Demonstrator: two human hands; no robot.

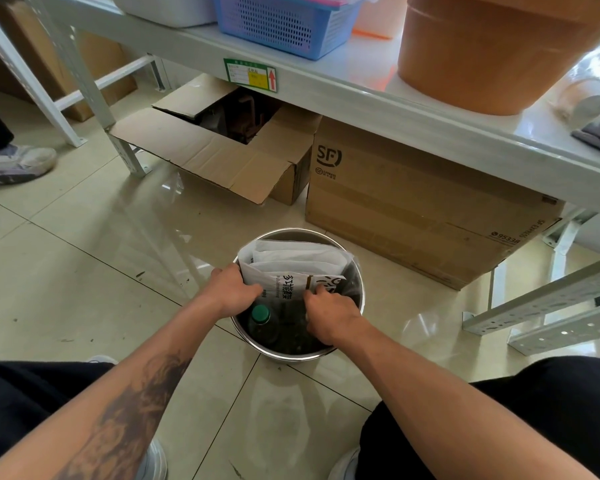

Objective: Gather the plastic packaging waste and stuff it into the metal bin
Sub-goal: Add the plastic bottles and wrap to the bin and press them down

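A round metal bin [360,292] stands on the tiled floor in front of me. White plastic packaging [293,259] with black print sticks up out of its far half. My left hand [231,291] grips the packaging's left edge at the rim. My right hand [329,311] is closed on the packaging's lower right part, inside the bin. A bottle with a green cap [260,315] lies in the bin's near left part, beside dark contents.
Behind the bin, an open cardboard box [219,150] and a closed SF box [413,202] sit under a white metal shelf [343,95]. The shelf carries a blue basket [284,24] and an orange pot [492,50]. Another person's shoe [14,164] is at left; metal rails [548,306] lie at right.
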